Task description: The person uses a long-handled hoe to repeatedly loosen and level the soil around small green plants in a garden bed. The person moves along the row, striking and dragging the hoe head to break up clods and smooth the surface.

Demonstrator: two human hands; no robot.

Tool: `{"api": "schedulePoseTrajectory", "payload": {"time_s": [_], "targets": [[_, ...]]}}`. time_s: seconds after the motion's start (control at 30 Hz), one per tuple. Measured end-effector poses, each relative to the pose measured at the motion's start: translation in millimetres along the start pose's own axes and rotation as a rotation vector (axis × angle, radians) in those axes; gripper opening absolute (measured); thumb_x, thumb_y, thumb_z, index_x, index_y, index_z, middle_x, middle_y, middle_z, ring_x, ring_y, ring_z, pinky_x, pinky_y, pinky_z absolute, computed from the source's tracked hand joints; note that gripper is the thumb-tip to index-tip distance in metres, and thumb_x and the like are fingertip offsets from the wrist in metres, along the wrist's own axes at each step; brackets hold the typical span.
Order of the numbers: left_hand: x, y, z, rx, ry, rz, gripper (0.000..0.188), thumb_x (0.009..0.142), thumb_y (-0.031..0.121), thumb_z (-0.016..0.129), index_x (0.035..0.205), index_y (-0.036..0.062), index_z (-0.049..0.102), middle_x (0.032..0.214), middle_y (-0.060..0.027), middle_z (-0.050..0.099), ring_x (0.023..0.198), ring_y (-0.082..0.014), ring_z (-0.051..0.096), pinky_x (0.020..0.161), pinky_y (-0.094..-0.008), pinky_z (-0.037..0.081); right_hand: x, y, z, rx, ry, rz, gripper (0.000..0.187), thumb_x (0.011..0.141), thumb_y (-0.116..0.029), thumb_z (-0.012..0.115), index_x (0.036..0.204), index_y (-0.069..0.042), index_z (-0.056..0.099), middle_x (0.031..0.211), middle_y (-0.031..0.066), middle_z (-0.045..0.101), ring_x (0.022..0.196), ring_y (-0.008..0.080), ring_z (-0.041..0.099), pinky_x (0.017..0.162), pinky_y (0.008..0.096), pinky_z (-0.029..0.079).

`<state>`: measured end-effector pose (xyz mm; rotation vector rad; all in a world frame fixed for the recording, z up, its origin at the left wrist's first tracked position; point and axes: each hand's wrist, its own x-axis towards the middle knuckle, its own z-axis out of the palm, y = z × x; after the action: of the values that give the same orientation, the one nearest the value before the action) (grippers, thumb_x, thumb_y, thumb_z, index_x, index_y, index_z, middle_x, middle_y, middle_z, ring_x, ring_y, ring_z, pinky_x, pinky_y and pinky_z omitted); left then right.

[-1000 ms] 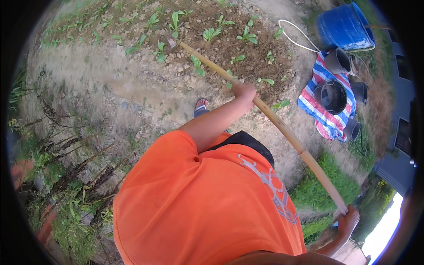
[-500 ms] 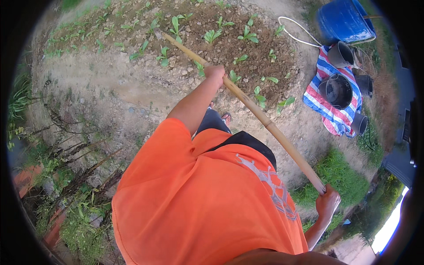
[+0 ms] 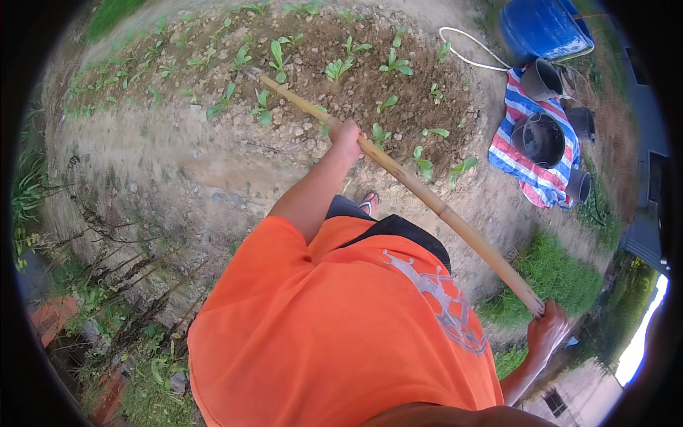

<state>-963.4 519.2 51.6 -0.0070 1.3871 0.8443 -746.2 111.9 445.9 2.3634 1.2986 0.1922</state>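
Note:
Both my hands are closed around the long bamboo handle of a hoe (image 3: 442,211), which slants across my front. My left hand (image 3: 344,135) grips it well forward, above the bed's near edge. My right hand (image 3: 548,329) holds the rear end, out by my right side. The far end of the hoe reaches the soil at the upper left, between young leafy seedlings (image 3: 277,61); its small metal head is partly hidden by soil and hard to make out. Crumbly brown soil (image 3: 313,89) lies around these plants.
At the right, black buckets (image 3: 538,140) stand on a red, white and blue striped sheet (image 3: 514,151). Behind them is a big blue barrel (image 3: 544,28) with a white hose (image 3: 475,43). Dry sticks (image 3: 135,274) and weeds lie left; a grass clump (image 3: 544,277) grows right.
The hoe has been drawn back a little toward my right rear, its head shifting nearer among the seedlings. My right hand is farther out to the right; both hands keep their grip.

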Motion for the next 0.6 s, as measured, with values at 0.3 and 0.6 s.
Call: {"api": "schedulePoseTrajectory", "payload": {"time_s": [0.3, 0.6], "targets": [[76.5, 12.3, -27.5, 0.262, 0.057, 0.028, 0.025, 0.083, 0.001, 0.055, 0.106, -0.0002, 0.045, 0.078, -0.0154, 0.054, 0.052, -0.0254, 0.053, 0.042, -0.0386, 0.045, -27.3, -91.7, -36.9, 0.076, -0.271, 0.069, 0.014, 0.064, 0.003, 0.059, 0.069, -0.003, 0.048, 0.063, 0.0178, 0.054, 0.06, 0.0416, 0.056, 0.055, 0.0522, 0.042], [45.7, 66.0, -43.4, 0.305, -0.069, -0.052, 0.035, 0.085, 0.004, 0.058, 0.115, 0.0051, 0.041, 0.076, -0.0102, 0.049, 0.053, -0.0224, 0.051, 0.041, -0.0369, 0.043, -61.8, -130.4, -66.3, 0.066, -0.248, 0.167, 0.015, 0.064, 0.003, 0.058, 0.067, -0.002, 0.044, 0.065, 0.018, 0.049, 0.062, 0.0404, 0.052, 0.056, 0.0504, 0.039]]}}
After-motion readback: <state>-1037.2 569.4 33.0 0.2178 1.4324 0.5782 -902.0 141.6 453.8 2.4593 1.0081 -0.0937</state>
